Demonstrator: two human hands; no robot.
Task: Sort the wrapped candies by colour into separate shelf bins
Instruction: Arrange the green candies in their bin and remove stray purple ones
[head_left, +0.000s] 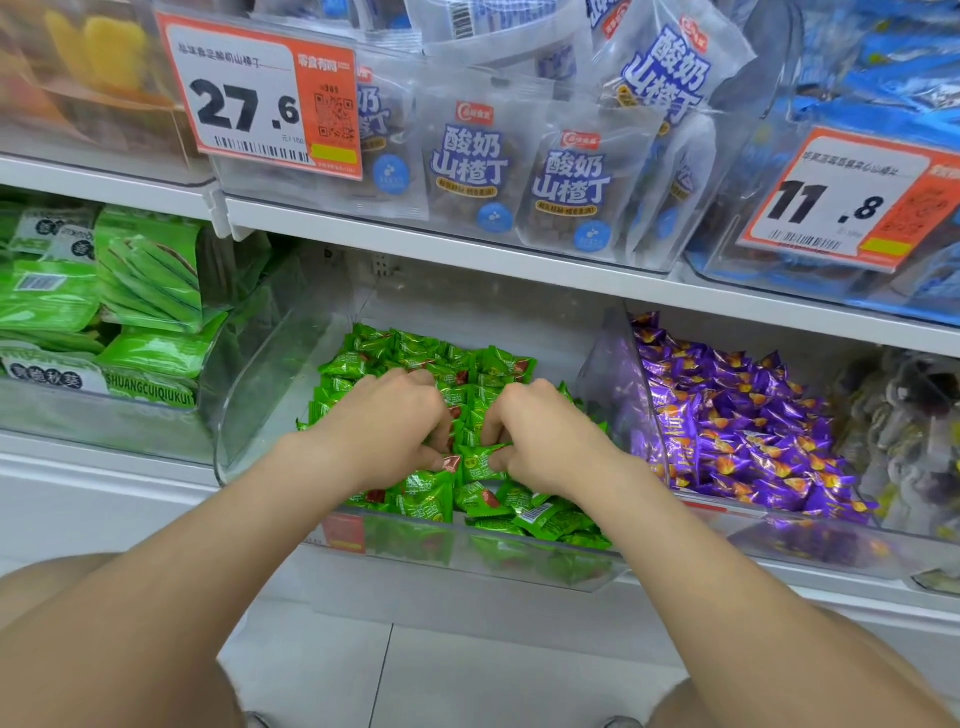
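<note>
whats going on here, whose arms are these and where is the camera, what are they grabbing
No machine here: a person wears one camera on the head, so this single picture looks down along their own bare arms. The left hand and the right hand are both inside a clear bin on a shop shelf. Their fingers curl round green candies from the pile that fills it. The bin to its right holds purple candies. On the shelf above stand pale packets with blue lettering and a price tag reading 27.6.
</note>
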